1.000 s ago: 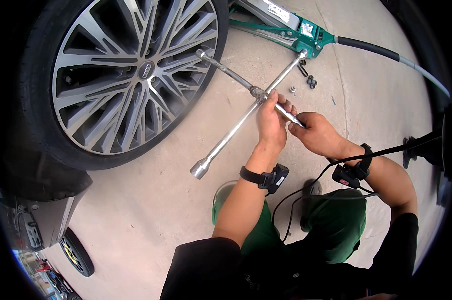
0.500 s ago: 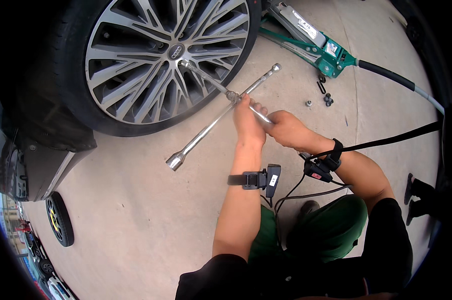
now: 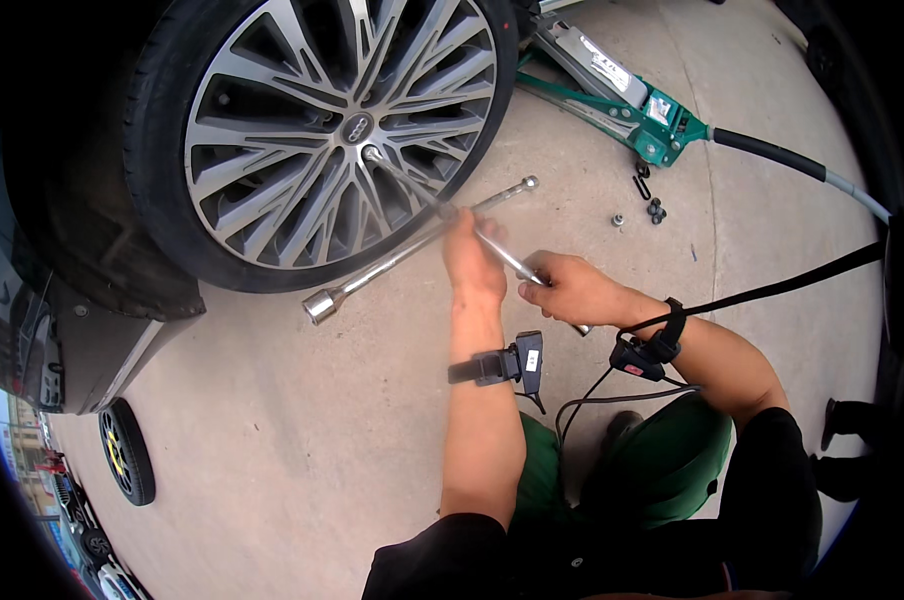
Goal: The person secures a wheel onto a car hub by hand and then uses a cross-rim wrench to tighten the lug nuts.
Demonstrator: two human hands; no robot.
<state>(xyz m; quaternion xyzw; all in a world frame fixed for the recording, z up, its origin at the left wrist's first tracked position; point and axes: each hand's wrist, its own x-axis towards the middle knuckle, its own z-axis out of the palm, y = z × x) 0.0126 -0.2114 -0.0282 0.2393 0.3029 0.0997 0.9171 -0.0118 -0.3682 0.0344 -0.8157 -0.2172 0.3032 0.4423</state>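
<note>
A chrome four-way lug wrench (image 3: pixel 382 271) has one socket end at a lug position just below the hub of the car wheel (image 3: pixel 234 182). My left hand (image 3: pixel 470 262), slightly blurred, is closed on the wrench near its cross joint. My right hand (image 3: pixel 576 286) grips the arm pointing toward me, lower and further right. The largest socket end points down to the left, outside the tyre. Black straps with small devices and cables are on both my wrists.
A green floor jack (image 3: pixel 662 136) stands upper right, with small black nuts (image 3: pixel 657 213) and a silver socket (image 3: pixel 618 220) on the concrete floor (image 3: pixel 262 430). A dark car body panel (image 3: pixel 102 355) and a spare wheel (image 3: pixel 125 450) are at left. Another person's dark-clad legs (image 3: pixel 847 445) show at right.
The wrench and both my hands have moved toward the wheel. Its far socket has gone from mid-air over the spokes to a lug below the hub.
</note>
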